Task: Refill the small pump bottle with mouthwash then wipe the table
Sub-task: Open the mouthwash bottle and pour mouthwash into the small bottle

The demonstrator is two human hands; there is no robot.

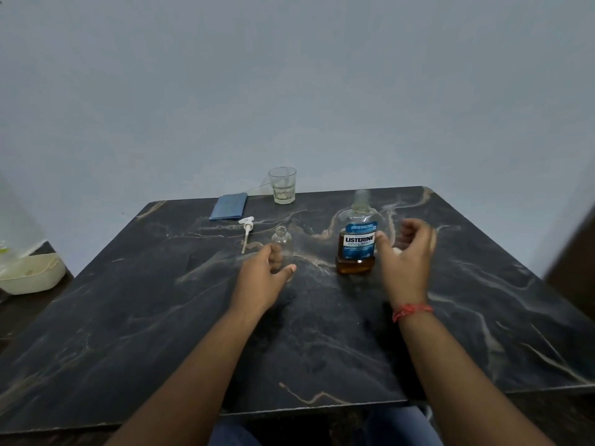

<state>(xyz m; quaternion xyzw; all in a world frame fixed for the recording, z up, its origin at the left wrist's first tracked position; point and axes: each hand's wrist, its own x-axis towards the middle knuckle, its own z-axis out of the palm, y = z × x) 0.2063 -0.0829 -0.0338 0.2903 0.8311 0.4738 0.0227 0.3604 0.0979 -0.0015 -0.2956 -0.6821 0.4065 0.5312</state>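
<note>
We look down over a dark marble-patterned table [128,333] with both bare forearms reaching forward. Our left hand [262,278] wraps loosely around the lower part of the small clear bottle [282,241], fingers curled behind it and thumb in front, so the bottle stands upright inside that grasp with its open neck showing above the hand. Its white pump top [247,230] lies on its side just to the left, apart from the bottle. Our right hand [407,252] hangs above the table just beside the mouthwash bottle [357,243], fingers loosely curled, holding nothing; the thumb seems to reach the bottle's right edge (the hand is blurred, so we cannot tell whether it touches). The mouthwash bottle stands upright, amber liquid low inside. A red thread [412,311] circles the right wrist. Near the far edge rest a folded blue cloth [229,206] and a clear glass tumbler [282,185].
</note>
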